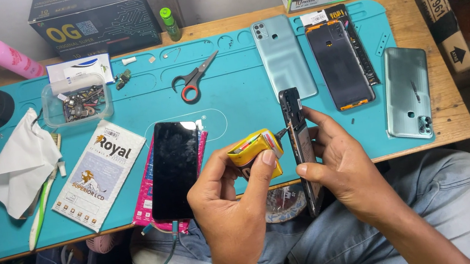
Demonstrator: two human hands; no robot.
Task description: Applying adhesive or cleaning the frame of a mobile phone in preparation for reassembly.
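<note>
A: Head view: what is held over the lap, at the front edge of the bench (409,6)?

B: A yellow glue tube (255,150) is clamped in the curled left hand (233,197), its nozzle set against a phone frame (299,147) gripped upright on edge by the closed right hand (339,163).

A: How is the step best done?

B: Arguably, the frame is kept steady, the tube pressed lightly and the nozzle drawn slowly along the edge.

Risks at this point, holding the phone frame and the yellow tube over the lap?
1. The left hand presses the yellow tube with its nozzle at the edge of the phone frame; a hard squeeze may flood it.
2. The right hand holds the frame upright off the table edge; a slip likely drops it.
</note>
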